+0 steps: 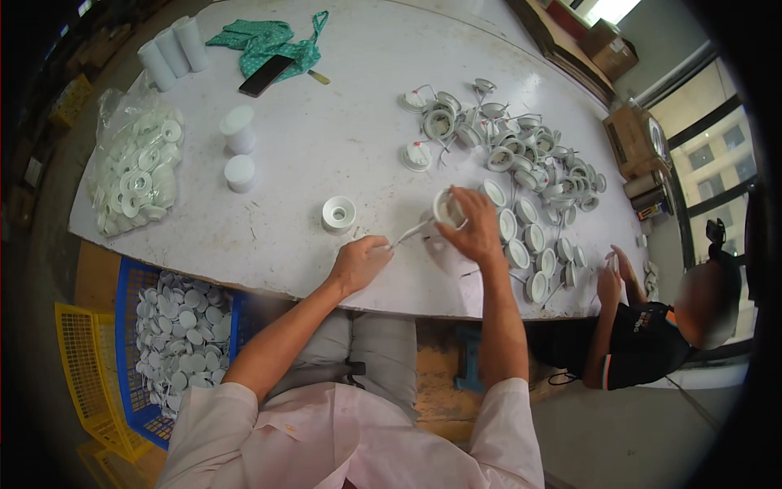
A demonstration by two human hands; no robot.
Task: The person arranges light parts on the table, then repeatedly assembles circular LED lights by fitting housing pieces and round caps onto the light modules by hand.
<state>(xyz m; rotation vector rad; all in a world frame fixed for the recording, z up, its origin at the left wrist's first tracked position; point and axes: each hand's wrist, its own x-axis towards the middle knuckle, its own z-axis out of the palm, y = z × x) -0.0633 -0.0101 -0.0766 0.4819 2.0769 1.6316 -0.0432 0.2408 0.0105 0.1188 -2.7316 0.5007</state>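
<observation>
My right hand (476, 226) grips a round white light fitting (445, 207) by its rim, just over the table. A pale wire (410, 232) runs from that fitting down toward my left hand (363, 264). The thumb and forefinger of my left hand are pinched on the wire's end. Just beyond my left hand, a white ring-shaped cup (339, 213) stands on the table with its round opening up. Right of my right hand, several similar fittings (533, 238) lie in loose rows, some with wires trailing.
A larger heap of fittings (538, 151) covers the right side. White stacked discs (240, 174), a bag of white rings (138, 175), white tubes (173, 53), a phone (265, 76) and green cloth (261, 41) lie left. A blue crate (124, 342) holds white discs. A co-worker (652, 342) sits right.
</observation>
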